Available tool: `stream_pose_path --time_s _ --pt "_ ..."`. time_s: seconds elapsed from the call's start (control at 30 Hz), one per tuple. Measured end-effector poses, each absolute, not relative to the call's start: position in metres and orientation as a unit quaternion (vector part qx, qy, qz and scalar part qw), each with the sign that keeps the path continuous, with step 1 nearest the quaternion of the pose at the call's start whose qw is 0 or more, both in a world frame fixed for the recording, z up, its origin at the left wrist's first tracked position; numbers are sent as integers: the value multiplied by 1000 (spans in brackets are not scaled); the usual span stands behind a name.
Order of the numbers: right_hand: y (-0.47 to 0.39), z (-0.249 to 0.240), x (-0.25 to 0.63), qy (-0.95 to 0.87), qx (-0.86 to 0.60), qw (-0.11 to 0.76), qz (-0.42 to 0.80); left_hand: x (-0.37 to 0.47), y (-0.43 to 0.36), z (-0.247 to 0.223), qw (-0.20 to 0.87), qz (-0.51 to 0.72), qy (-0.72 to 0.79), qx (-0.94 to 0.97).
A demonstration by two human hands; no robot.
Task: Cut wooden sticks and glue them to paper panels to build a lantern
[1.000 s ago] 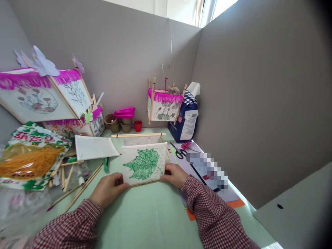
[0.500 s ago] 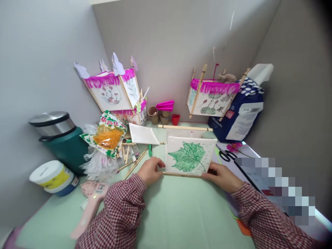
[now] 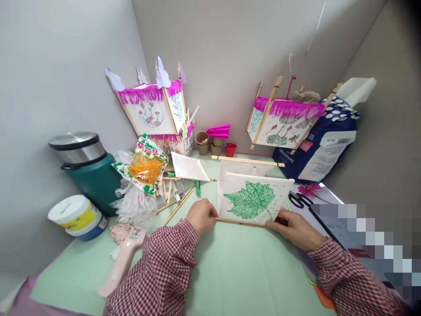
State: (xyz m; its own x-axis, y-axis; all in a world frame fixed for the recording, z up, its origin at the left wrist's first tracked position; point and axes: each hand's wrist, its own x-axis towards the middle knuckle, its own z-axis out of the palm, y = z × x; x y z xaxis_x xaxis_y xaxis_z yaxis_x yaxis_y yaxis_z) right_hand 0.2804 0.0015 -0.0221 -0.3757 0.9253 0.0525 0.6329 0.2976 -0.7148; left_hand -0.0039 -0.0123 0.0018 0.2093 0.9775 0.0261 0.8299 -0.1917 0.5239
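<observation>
- Two bare hands are placed at the lower corners of the leaf-print panel (image 3: 251, 202), right of centre; it is stood upright in front of a paired-stick frame (image 3: 248, 161).
- Right grip: closed; the lower right corner is pinched by the right hand (image 3: 301, 230).
- Left grip: the lower left corner is touched by the left hand (image 3: 201, 215); closure cannot be confirmed.
- Step in hand: judged to be steadying or alignment. For any adjustment, even support at both corners is judged necessary.
- The pale green surface (image 3: 243, 267) is bounded by grey partitions (image 3: 204, 48).
- Fringed lanterns are seen at upper left (image 3: 148, 116) and upper right (image 3: 289, 129).
- A green flask (image 3: 95, 184) and pink glue gun (image 3: 126, 254) are located at left; scissors (image 3: 301, 200) at right.
</observation>
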Motion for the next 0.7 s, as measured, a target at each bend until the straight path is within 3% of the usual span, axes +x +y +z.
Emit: stream_pose_path --time_s 0.7 --pt "2 -23 280 -773 -499 239 310 0 -12 2 208 210 610 735"
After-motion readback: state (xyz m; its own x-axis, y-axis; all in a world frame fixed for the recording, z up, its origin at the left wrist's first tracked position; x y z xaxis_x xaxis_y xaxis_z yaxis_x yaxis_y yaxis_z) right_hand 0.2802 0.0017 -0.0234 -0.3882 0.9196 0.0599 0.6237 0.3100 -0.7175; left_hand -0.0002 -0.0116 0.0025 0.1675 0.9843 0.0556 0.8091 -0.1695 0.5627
